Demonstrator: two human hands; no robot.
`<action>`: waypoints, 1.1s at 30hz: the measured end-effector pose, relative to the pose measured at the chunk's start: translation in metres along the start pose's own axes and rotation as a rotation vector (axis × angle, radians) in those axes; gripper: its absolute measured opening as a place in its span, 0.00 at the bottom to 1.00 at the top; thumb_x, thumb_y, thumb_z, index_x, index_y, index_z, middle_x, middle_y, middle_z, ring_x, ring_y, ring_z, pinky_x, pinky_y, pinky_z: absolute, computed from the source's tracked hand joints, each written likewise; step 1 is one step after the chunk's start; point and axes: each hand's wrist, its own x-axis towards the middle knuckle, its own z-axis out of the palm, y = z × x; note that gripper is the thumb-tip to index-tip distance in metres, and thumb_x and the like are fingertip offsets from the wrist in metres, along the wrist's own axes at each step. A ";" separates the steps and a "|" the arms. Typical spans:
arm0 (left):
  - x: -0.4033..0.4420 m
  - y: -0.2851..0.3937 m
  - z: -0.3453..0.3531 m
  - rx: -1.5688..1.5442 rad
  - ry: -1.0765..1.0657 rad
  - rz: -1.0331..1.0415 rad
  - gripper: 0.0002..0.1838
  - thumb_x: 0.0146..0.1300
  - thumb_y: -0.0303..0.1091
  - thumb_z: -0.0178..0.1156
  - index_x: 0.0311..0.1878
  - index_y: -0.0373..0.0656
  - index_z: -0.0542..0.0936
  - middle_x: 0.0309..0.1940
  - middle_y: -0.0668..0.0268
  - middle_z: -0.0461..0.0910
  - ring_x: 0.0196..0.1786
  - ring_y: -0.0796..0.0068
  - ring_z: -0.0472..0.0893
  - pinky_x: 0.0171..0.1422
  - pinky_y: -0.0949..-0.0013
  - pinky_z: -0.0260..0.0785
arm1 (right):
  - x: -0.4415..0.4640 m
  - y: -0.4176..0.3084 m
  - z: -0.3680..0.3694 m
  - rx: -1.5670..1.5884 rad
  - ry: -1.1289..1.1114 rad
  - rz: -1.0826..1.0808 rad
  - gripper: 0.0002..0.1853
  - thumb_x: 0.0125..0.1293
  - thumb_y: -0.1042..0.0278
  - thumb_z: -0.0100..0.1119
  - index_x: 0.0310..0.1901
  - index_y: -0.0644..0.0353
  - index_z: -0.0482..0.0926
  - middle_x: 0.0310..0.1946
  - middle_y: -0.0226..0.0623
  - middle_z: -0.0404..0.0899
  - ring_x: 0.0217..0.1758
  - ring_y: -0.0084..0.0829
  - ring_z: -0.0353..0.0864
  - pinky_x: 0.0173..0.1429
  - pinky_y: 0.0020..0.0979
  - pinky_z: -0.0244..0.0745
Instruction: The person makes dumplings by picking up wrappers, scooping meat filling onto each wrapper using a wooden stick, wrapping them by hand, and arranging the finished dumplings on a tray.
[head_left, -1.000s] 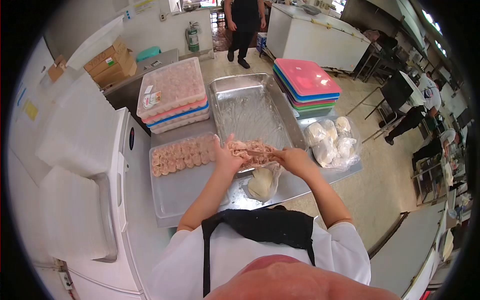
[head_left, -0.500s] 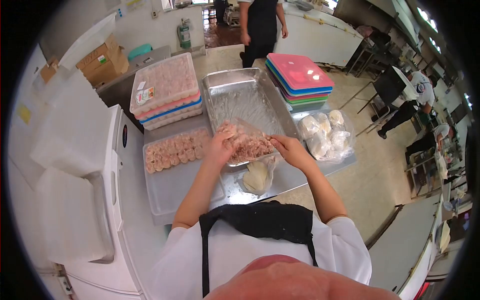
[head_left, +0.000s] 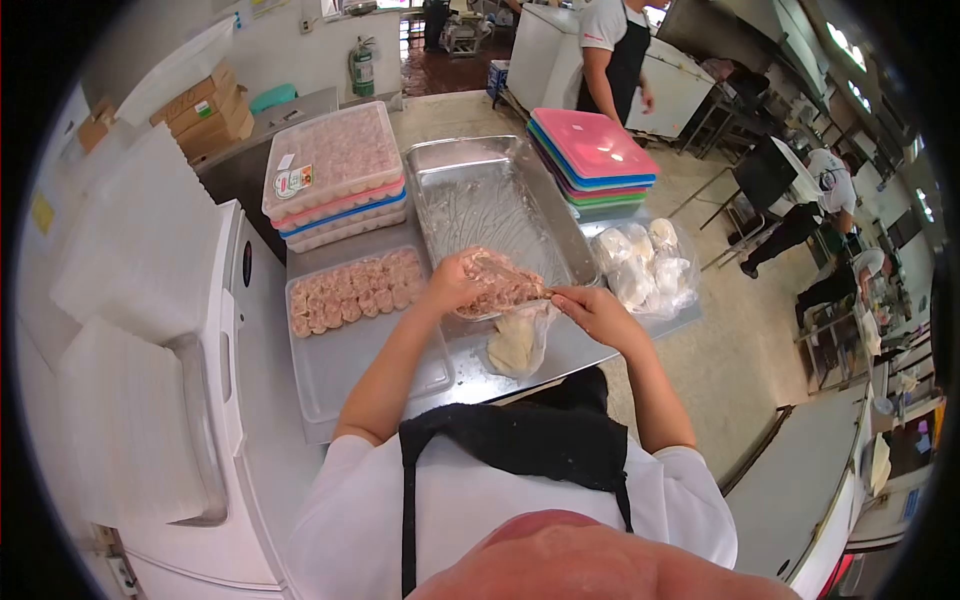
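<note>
Ground meat (head_left: 500, 288) lies in the near end of a large metal tray (head_left: 470, 150). My left hand (head_left: 455, 281) is at the meat's left side with its fingers partly hidden, so its grip is unclear. On the right, my right hand (head_left: 592, 312) is closed on the handle of a utensil whose far end reaches into the meat. Just below the tray sits a pale lump of dough (head_left: 511, 345) in a clear bag. Left of my left hand, a plastic tray (head_left: 370, 375) holds rows of meat portions (head_left: 355, 292) along its upper part.
Filled containers (head_left: 335, 165) are stacked at the back left. Coloured lids (head_left: 593, 145) form a stack behind a bag of dough balls (head_left: 645, 268). A person (head_left: 612, 60) in a black apron stands beyond the table. Two more people (head_left: 830, 190) work at the far right.
The person in the black apron has come closer and moved right. The utensil in my right hand has shifted over the meat, and my left hand has stayed beside it. The camera view has shifted slightly.
</note>
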 end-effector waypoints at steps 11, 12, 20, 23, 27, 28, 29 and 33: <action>0.009 0.031 0.001 0.157 -0.140 0.028 0.22 0.47 0.26 0.68 0.49 0.38 0.80 0.39 0.65 0.83 0.43 0.77 0.79 0.52 0.72 0.71 | -0.004 -0.003 -0.004 -0.055 -0.007 -0.001 0.16 0.70 0.60 0.55 0.53 0.61 0.79 0.37 0.46 0.83 0.36 0.33 0.81 0.45 0.31 0.74; 0.008 0.027 0.001 0.147 -0.138 0.057 0.21 0.46 0.26 0.68 0.47 0.37 0.80 0.38 0.65 0.83 0.43 0.77 0.79 0.51 0.71 0.71 | -0.003 0.004 -0.001 -0.062 -0.010 -0.047 0.17 0.70 0.60 0.55 0.53 0.61 0.79 0.38 0.47 0.83 0.38 0.34 0.81 0.46 0.32 0.74; 0.014 -0.009 -0.001 0.139 -0.094 0.048 0.22 0.47 0.26 0.67 0.48 0.35 0.77 0.38 0.65 0.82 0.41 0.78 0.79 0.48 0.72 0.71 | 0.026 0.071 0.011 -0.145 -0.088 -0.070 0.15 0.69 0.59 0.54 0.52 0.57 0.80 0.41 0.49 0.81 0.43 0.45 0.82 0.46 0.36 0.75; 0.012 -0.040 0.002 -0.116 0.141 -0.265 0.21 0.52 0.28 0.66 0.50 0.34 0.75 0.38 0.66 0.81 0.40 0.80 0.79 0.46 0.74 0.71 | 0.037 0.094 -0.002 -0.455 0.211 -0.227 0.12 0.66 0.61 0.56 0.49 0.49 0.81 0.30 0.42 0.79 0.31 0.45 0.81 0.36 0.43 0.76; 0.016 -0.050 -0.004 -0.125 0.179 -0.350 0.22 0.56 0.29 0.64 0.53 0.35 0.73 0.40 0.67 0.80 0.42 0.80 0.78 0.46 0.75 0.70 | 0.029 0.064 0.015 -0.339 0.305 -0.321 0.12 0.65 0.60 0.55 0.49 0.48 0.80 0.30 0.40 0.78 0.30 0.44 0.81 0.33 0.43 0.76; 0.014 -0.051 -0.004 -0.074 0.117 -0.355 0.22 0.56 0.29 0.64 0.54 0.35 0.73 0.40 0.67 0.80 0.43 0.80 0.78 0.47 0.75 0.70 | 0.032 0.070 0.022 -0.369 0.184 -0.194 0.13 0.67 0.59 0.54 0.50 0.47 0.81 0.31 0.41 0.78 0.34 0.45 0.80 0.38 0.41 0.76; 0.009 -0.053 -0.002 -0.018 0.107 -0.371 0.23 0.57 0.29 0.64 0.55 0.36 0.72 0.41 0.68 0.79 0.44 0.80 0.77 0.48 0.74 0.70 | 0.034 0.087 0.026 -0.399 0.122 -0.145 0.13 0.67 0.58 0.54 0.50 0.47 0.81 0.31 0.41 0.77 0.35 0.46 0.80 0.39 0.42 0.75; 0.010 -0.003 0.005 0.054 0.156 -0.317 0.24 0.58 0.30 0.65 0.58 0.38 0.73 0.42 0.71 0.78 0.48 0.80 0.75 0.51 0.74 0.69 | 0.040 0.121 -0.001 -0.441 0.012 -0.029 0.14 0.67 0.56 0.53 0.50 0.48 0.82 0.34 0.45 0.80 0.40 0.48 0.80 0.45 0.43 0.74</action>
